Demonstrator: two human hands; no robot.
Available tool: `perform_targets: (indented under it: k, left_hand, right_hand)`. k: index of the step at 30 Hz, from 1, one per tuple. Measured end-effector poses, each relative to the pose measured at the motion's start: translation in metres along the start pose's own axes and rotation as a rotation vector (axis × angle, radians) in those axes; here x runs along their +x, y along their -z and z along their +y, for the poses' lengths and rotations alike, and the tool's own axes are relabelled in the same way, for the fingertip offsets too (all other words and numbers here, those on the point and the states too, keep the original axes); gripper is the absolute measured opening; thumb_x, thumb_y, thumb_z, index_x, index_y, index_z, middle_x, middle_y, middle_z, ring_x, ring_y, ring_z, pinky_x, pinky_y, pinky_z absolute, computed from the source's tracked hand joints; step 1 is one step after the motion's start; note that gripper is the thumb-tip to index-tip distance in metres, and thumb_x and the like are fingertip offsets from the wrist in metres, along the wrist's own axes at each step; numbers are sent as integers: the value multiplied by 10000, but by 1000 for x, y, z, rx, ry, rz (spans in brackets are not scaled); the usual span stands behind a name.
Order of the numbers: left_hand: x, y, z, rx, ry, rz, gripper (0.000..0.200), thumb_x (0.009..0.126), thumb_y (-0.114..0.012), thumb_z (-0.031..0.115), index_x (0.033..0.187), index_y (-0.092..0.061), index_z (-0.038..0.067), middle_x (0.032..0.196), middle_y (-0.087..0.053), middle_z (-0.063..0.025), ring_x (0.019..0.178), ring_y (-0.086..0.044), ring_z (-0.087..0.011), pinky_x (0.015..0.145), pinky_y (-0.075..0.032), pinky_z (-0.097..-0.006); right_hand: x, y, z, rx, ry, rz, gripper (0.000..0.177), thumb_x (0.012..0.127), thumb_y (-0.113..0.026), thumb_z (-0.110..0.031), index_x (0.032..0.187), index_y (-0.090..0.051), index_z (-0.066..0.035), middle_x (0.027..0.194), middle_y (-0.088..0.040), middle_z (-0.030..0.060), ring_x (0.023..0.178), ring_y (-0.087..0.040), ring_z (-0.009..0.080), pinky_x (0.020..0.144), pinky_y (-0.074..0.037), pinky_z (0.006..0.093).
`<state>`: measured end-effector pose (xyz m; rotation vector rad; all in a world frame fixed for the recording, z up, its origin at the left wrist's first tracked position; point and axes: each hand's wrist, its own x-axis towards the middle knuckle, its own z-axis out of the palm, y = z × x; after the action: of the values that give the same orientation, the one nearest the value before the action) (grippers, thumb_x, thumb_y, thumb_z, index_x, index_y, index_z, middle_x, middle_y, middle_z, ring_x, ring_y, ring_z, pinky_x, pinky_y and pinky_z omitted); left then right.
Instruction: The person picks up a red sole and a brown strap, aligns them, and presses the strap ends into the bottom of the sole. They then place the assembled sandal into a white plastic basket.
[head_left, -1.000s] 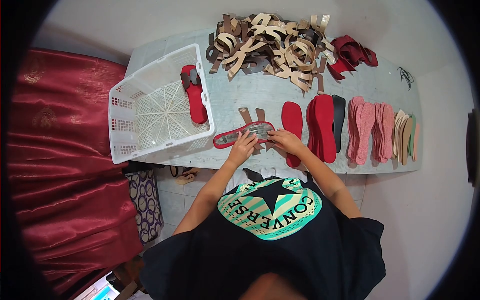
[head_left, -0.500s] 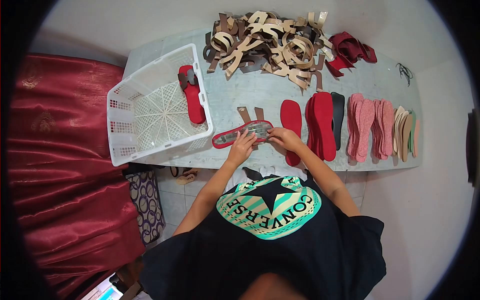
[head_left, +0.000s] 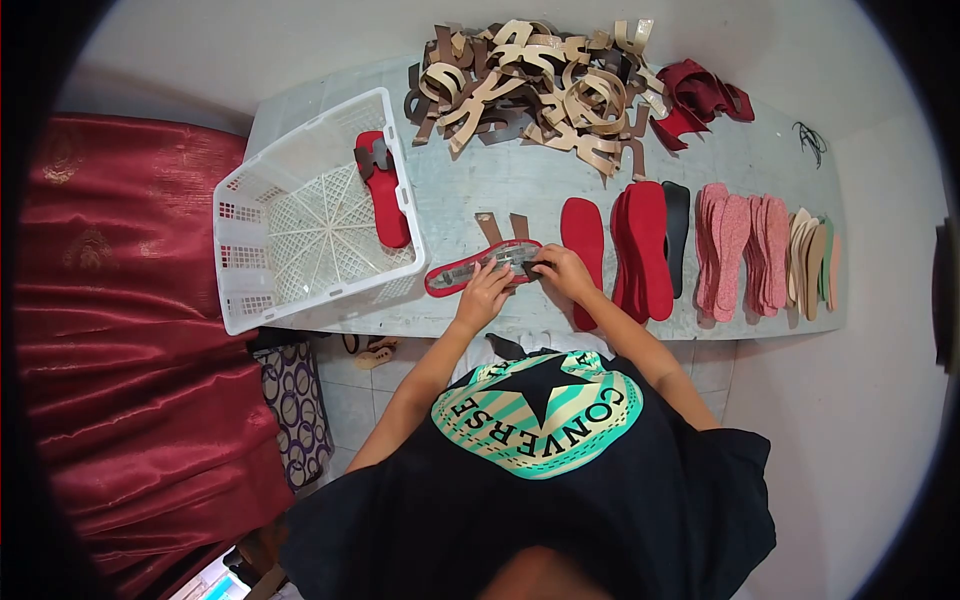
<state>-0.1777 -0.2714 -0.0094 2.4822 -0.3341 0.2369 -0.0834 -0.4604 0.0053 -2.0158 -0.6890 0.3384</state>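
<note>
A red-edged sole with a grey underside (head_left: 462, 273) lies bottom up on the table. Two brown strap ends (head_left: 488, 227) stick out beyond its far edge. My left hand (head_left: 486, 293) rests with spread fingers on the middle of the sole, pressing it down. At the sole's right end, my right hand (head_left: 562, 272) pinches a small dark strap end (head_left: 533, 268) that lies over the underside. Just right of this hand is a single red sole (head_left: 582, 232).
A white basket (head_left: 330, 303) holding a red sandal (head_left: 386, 205) stands left. Tan and brown straps (head_left: 540, 85) are heaped at the back beside dark red straps (head_left: 700, 98). Rows of red soles (head_left: 645, 250), pink soles (head_left: 722, 250) and other soles (head_left: 812, 265) line the right.
My right hand has shifted slightly up, and the dark strap end now shows folded over the sole's underside. My left hand stays almost in place.
</note>
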Motion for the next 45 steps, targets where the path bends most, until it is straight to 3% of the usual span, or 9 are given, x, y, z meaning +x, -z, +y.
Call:
perform_targets:
  k: [7,22,28,32,34,37,39,40,45]
  left_hand:
    - [1,1,2,-1,3,10,332,686,-658,124,1010,-598,89,1109,-553,-57,1119,-451,-289,950,-311,-492]
    - [2,0,3,-11,13,28,299,689,-661,128,979,-605,80,1103,-555,-50,1118,-449,-286,956,-305,-491]
    - [4,6,3,77,-3,-74,477,622,-680,159,1076,-541,106,1144,-514,-33,1137,-407,-280,973,-283,-490]
    - [12,11,10,149,-23,-103,572,608,-668,195,1151,-491,152,1074,-505,-41,1075,-411,-278,938,-272,-476]
    - [15,12,13,103,-12,-88,578,615,-662,201,1166,-486,177,1035,-509,-43,1047,-419,-273,920,-261,-480]
    - [16,11,14,205,-44,-85,601,627,-645,203,1199,-468,266,986,-510,-37,1016,-430,-256,901,-224,-494]
    - [15,7,12,276,-56,-106,609,639,-636,200,1205,-457,335,987,-512,-34,1022,-428,-254,902,-192,-527]
    - [14,6,11,275,-56,-107,609,639,-636,200,1205,-457,335,987,-512,-34,1022,-428,-254,902,-192,-527]
    - [14,3,11,281,-91,-44,564,667,-621,218,1197,-469,336,984,-515,-43,1017,-430,-261,907,-201,-519]
  right_hand:
    - [-2,-8,1,-76,24,114,156,676,-637,-46,817,-595,5,830,-584,127,755,-577,273,657,-458,329]
    - [-2,-15,4,-10,-108,128,149,676,-635,-104,805,-588,-47,825,-564,84,841,-536,263,722,-400,360]
    - [0,-15,4,-31,-32,145,225,660,-647,-28,860,-551,0,842,-539,125,783,-554,283,676,-449,341]
    - [3,-13,5,14,-70,175,289,641,-665,-26,892,-523,-18,873,-514,114,785,-545,283,667,-450,340]
    - [4,-10,4,-76,-183,79,341,639,-687,-111,937,-522,-83,959,-503,71,936,-491,266,792,-380,382]
    - [4,-9,1,-211,-73,168,373,609,-699,-48,928,-507,-51,925,-494,100,844,-517,276,699,-436,344]
    - [5,-8,0,-170,-148,127,396,611,-703,-76,952,-502,-72,961,-488,89,900,-498,274,756,-408,364]
    - [6,-8,1,-129,-221,84,419,613,-707,-104,975,-497,-94,997,-482,78,956,-479,272,814,-380,385]
    - [11,-9,11,-47,-274,94,469,573,-739,-90,970,-491,-80,994,-478,90,954,-485,292,794,-407,386]
